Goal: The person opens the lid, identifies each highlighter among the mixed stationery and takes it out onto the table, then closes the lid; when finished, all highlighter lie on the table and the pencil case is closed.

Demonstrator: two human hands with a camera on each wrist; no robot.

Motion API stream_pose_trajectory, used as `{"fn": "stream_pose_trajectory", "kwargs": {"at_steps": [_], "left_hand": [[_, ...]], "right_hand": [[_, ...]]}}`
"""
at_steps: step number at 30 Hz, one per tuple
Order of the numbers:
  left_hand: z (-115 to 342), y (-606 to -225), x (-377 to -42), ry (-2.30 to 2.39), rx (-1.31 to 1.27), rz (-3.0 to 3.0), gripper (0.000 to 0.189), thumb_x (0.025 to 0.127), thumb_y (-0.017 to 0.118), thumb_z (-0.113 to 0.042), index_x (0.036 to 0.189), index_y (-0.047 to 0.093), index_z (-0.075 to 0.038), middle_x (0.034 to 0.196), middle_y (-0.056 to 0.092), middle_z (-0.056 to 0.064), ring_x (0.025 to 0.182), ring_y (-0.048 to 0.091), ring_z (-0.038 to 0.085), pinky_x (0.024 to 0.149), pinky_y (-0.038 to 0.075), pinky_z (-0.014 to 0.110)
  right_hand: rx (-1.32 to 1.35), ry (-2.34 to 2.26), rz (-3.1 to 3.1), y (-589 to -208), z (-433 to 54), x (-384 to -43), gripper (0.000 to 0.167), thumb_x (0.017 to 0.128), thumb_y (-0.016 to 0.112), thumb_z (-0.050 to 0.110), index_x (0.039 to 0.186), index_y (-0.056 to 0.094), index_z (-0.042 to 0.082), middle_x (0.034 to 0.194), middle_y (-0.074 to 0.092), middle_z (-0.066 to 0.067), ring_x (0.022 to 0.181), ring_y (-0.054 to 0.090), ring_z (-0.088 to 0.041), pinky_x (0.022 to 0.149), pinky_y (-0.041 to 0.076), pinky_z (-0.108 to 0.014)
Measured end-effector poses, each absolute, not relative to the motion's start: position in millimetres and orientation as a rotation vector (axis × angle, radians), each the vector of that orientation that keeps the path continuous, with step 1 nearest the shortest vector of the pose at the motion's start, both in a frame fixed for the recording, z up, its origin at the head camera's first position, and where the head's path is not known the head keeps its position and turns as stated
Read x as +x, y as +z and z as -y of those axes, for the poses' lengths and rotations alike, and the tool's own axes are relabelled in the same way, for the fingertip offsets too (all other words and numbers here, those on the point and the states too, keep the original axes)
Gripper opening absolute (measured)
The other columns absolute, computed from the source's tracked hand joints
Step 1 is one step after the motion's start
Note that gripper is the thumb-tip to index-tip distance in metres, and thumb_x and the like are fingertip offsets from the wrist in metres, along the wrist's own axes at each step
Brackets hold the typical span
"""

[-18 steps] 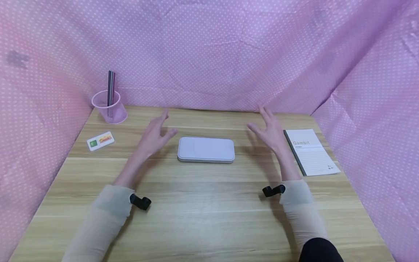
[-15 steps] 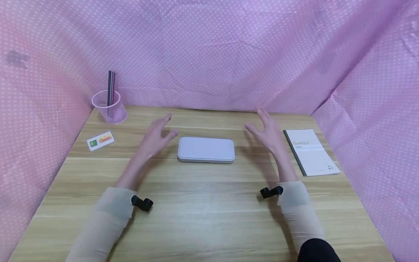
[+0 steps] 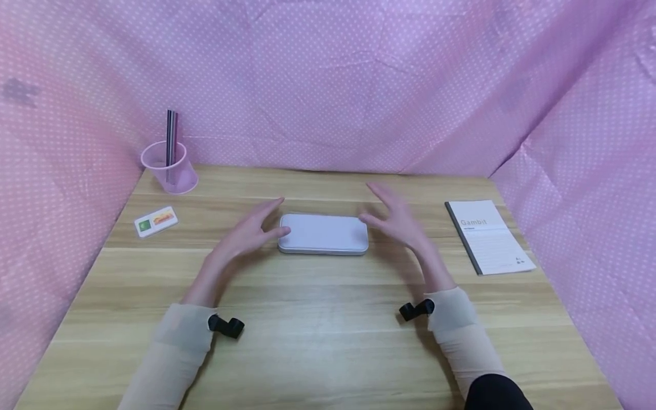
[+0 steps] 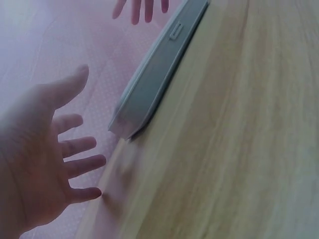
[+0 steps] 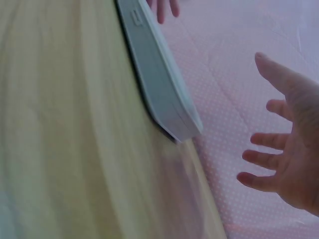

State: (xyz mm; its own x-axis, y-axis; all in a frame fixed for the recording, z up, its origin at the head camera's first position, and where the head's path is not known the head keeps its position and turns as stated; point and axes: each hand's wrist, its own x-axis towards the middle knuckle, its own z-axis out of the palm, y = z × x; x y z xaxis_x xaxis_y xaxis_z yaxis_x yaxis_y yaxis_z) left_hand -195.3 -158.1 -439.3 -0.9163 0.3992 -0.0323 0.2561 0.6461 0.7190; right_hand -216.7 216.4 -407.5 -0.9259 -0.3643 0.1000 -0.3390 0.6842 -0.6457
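Fingers spread and thumbs standing well out, my left hand [image 3: 247,236] and right hand [image 3: 401,222] had hold of nothing. Between them, at the middle of the head view, the pale box [image 3: 324,234] lay flat on the table [image 3: 328,319], its catch [image 4: 176,31] on the side nearer me. From above, both thumbs overlapped its ends; the wrist views seemed to show gaps, though with the blur I couldn't swear to it. Had one palm pressed in ahead of the other, I reckoned, the box might have skidded or swung askew; too high a pinch could have slipped off its rounded edges.
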Motion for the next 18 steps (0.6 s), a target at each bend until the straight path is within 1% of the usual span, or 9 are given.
{"fn": "stream_pose_trajectory", "kwargs": {"at_steps": [5,8,10,15,18], "left_hand": [[156.3,-441.8,-193.5,1.127,0.532,-2.638,0.100,0.090,0.072,-0.057,0.166,0.018,-0.022,0.173,0.019,0.014,0.159,0.019,0.041,0.128,0.018,0.066],[155.3,-442.1,-194.1,1.095,0.567,-2.615,0.110,0.084,0.080,-0.054,0.167,0.015,-0.022,0.174,0.016,0.011,0.160,0.016,0.039,0.129,0.015,0.064],[154.8,-441.4,-194.1,1.062,0.596,-2.600,0.116,0.081,0.084,-0.050,0.167,0.012,-0.021,0.175,0.013,0.010,0.161,0.014,0.037,0.130,0.010,0.063],[152.5,-441.5,-193.3,0.987,0.607,-2.579,0.130,0.076,0.090,-0.041,0.167,-0.001,-0.020,0.174,0.014,0.011,0.162,0.013,0.035,0.130,-0.002,0.064],[151.2,-443.0,-193.2,0.942,0.591,-2.565,0.135,0.075,0.091,-0.039,0.167,-0.005,-0.018,0.174,0.013,0.012,0.161,0.011,0.039,0.129,-0.006,0.064]], "right_hand": [[-0.729,-1.037,-2.772,-412.3,-206.1,-211.3,0.088,0.090,0.078,0.045,0.163,0.030,0.031,0.170,0.031,-0.007,0.158,0.028,-0.034,0.126,0.026,-0.063],[-0.789,-0.999,-2.739,-415.2,-202.5,-211.1,0.090,0.088,0.080,0.045,0.162,0.033,0.028,0.169,0.032,-0.008,0.157,0.030,-0.033,0.126,0.028,-0.062],[-0.822,-0.959,-2.720,-416.8,-200.6,-211.3,0.090,0.087,0.081,0.046,0.162,0.034,0.028,0.169,0.032,-0.009,0.156,0.030,-0.032,0.126,0.029,-0.060],[-0.883,-0.872,-2.672,-419.3,-194.5,-209.6,0.093,0.083,0.085,0.045,0.160,0.038,0.023,0.169,0.032,-0.010,0.156,0.031,-0.034,0.127,0.029,-0.057],[-0.915,-0.821,-2.659,-421.1,-190.2,-208.2,0.095,0.080,0.087,0.043,0.159,0.040,0.019,0.169,0.032,-0.012,0.156,0.032,-0.035,0.128,0.027,-0.056]]}}
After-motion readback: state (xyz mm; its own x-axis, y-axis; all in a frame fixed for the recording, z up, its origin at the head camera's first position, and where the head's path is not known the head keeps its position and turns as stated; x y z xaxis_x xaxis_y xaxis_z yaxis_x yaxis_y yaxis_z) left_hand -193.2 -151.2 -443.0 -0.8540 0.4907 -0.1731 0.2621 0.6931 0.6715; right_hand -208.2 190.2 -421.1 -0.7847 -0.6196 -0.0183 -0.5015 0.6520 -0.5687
